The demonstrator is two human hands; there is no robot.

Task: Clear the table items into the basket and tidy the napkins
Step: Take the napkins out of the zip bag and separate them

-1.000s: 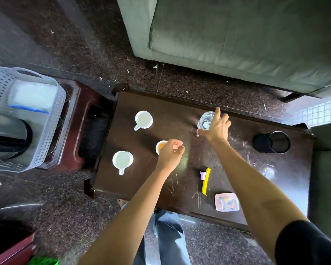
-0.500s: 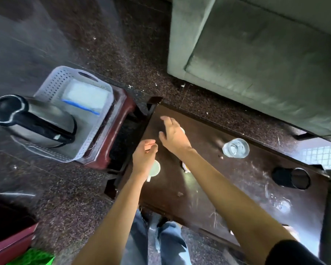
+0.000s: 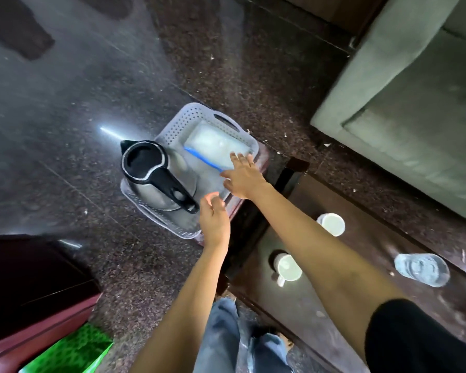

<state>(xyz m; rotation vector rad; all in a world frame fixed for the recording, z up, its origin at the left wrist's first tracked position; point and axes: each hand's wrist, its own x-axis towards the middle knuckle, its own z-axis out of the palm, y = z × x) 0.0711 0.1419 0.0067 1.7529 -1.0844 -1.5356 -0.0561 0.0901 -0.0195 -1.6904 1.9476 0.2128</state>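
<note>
Head cam: my right hand (image 3: 244, 179) is spread flat over the basket's (image 3: 193, 112) right edge, fingertips on the white pack (image 3: 215, 143) inside. My left hand (image 3: 214, 220) is at the near edge by the kettle (image 3: 151, 175), fingers curled, can't tell if it's holding anything. Mug (image 3: 289, 267) and glass (image 3: 421, 269) sit on the table (image 3: 382, 238).

The kettle (image 3: 151, 170) fills the left end of the basket (image 3: 191, 109), and a white pack (image 3: 213, 142) covers the far end. A narrow strip between them lies open.
</note>
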